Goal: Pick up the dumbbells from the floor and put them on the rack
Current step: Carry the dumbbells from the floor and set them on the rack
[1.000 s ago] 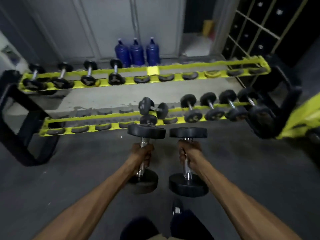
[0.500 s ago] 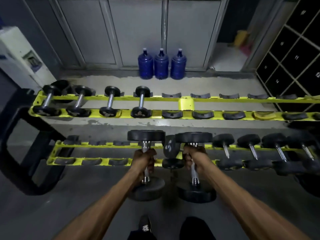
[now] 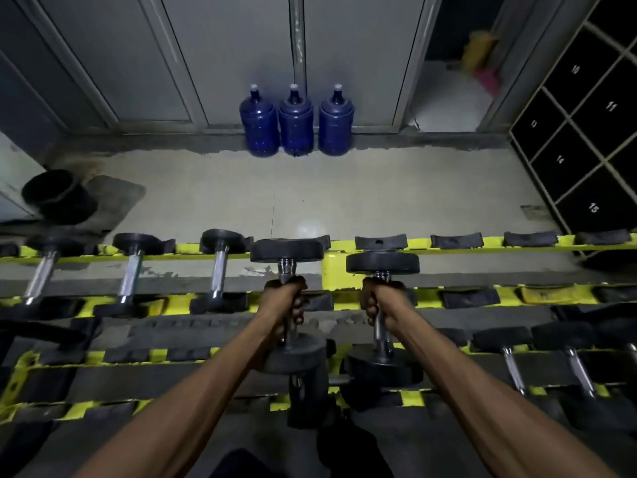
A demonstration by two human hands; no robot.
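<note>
Two black-headed, chrome-handled dumbbells point(image 3: 382, 263), gripped by curled fingers point(image 3: 299, 305) of left hand point(image 3: 282, 301) and right hand point(image 3: 379, 300), best lowered level into black cradles point(image 3: 381, 241) of yellow steel rack point(image 3: 333, 270).

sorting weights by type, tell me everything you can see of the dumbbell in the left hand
The dumbbell has two round black heads, rubber-looking, joined by a chrome handle. The left hand holds it, grip wrapped round the handle. It points away from the person, far head over the upper back rail of the rack; contact unclear.
</note>
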